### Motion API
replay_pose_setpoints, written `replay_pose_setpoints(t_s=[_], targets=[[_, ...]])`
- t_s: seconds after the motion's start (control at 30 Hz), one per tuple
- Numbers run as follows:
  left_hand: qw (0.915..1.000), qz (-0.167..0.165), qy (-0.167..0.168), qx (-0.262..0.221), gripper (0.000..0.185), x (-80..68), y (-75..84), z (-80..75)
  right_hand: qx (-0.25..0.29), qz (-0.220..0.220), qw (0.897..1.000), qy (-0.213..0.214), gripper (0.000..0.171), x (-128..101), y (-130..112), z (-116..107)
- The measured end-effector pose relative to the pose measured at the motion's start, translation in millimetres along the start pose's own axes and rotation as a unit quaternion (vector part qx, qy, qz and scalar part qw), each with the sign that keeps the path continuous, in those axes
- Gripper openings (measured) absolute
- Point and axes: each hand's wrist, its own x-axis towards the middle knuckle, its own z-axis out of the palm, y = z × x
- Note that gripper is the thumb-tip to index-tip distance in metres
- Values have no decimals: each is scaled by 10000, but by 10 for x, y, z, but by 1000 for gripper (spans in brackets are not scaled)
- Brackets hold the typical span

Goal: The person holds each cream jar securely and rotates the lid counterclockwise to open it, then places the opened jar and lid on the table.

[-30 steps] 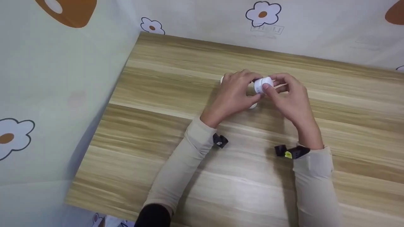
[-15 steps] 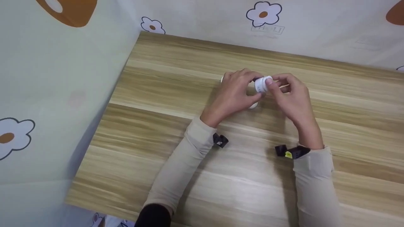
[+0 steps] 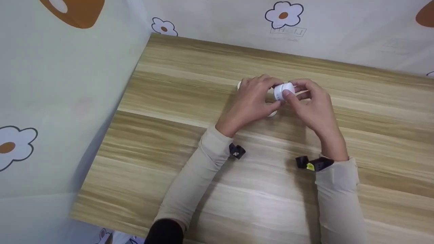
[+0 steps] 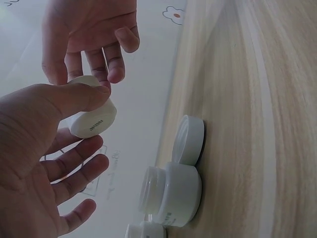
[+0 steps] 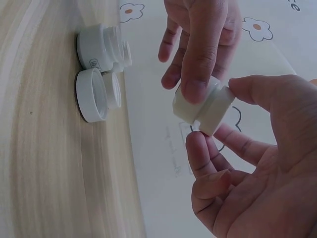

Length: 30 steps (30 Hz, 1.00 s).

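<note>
Both hands meet over the table around a small white jar [image 3: 278, 93] held up in the air. My left hand [image 3: 250, 98] grips the jar's body between thumb and fingers; small dark lettering shows on it in the left wrist view. From the other side, my right hand [image 3: 313, 106] pinches the white lid [image 5: 220, 113] with thumb and fingertips. Lid and jar sit against each other, with a narrow gap visible at one edge in the right wrist view. Below stand an uncapped white jar [image 4: 181, 193] and a loose white lid [image 4: 189, 140], mostly hidden by my left hand in the head view.
Another white jar [image 4: 151, 230] and a second loose lid [image 5: 114, 90] are partly seen behind the nearer ones. The wood-grain table [image 3: 162, 135] ends at a flower-patterned cloth [image 3: 217, 20] behind and to the left.
My right thumb rolled up over the lid half a second ago and is now back lower on it. My left hand and the jar have stayed almost still.
</note>
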Motion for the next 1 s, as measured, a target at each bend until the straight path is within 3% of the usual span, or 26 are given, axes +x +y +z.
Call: replay_pose_setpoints(t_s=[1.0], targets=[[10000,50,23,-41,47,-11,-20,14,54,-333,9994,-71,39,-24,27,-10]])
